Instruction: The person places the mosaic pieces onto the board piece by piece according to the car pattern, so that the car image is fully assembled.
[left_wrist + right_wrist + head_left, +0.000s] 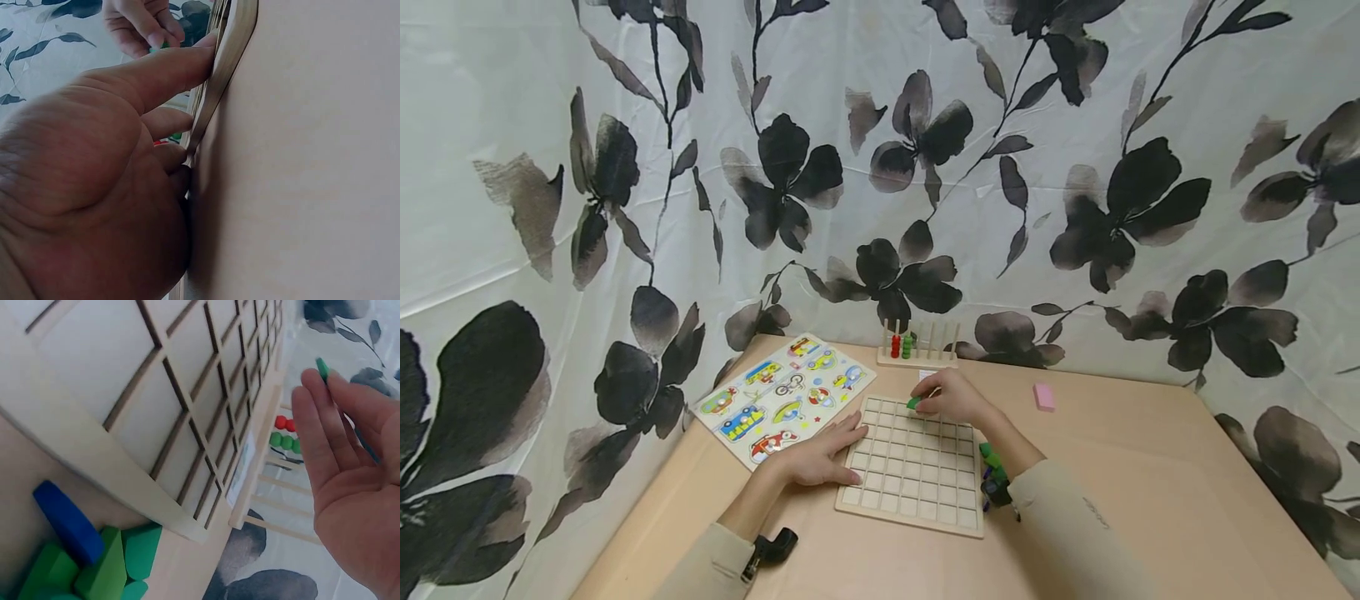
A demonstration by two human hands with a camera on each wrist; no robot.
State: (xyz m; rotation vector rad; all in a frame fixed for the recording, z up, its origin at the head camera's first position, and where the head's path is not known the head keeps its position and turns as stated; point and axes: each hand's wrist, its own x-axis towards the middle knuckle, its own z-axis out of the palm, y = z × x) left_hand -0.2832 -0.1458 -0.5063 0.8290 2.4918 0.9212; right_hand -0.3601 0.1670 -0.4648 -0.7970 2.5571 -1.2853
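Spreading beneath everything, the tan tabletop (1195,500) looks smooth, so anything dropped could skid. The picture board (801,408) lies near the far left corner of the grid board (913,471), and a shove leftward might make the two collide. The grid board lies flat; its raised ridges could catch a piece set down askew and leave it tilted. The bead rack (917,362) stands just beyond, where an overreach might knock its upright rods. The left hand (820,457), fingers extended, rests along the grid board's left rim; if it slackens, the board could shift under pressure. The right hand (951,395) is narrowed to a pinch. Below its forearm, the pile of green and blue blocks (103,562) sits just beside the grid board's right edge, where a lowered wrist could scatter it. The pink block (1043,397) lies well apart, at little risk. The green piece (913,403) is pinched between thumb and fingertips over the far rows; a loose grip could drop it.
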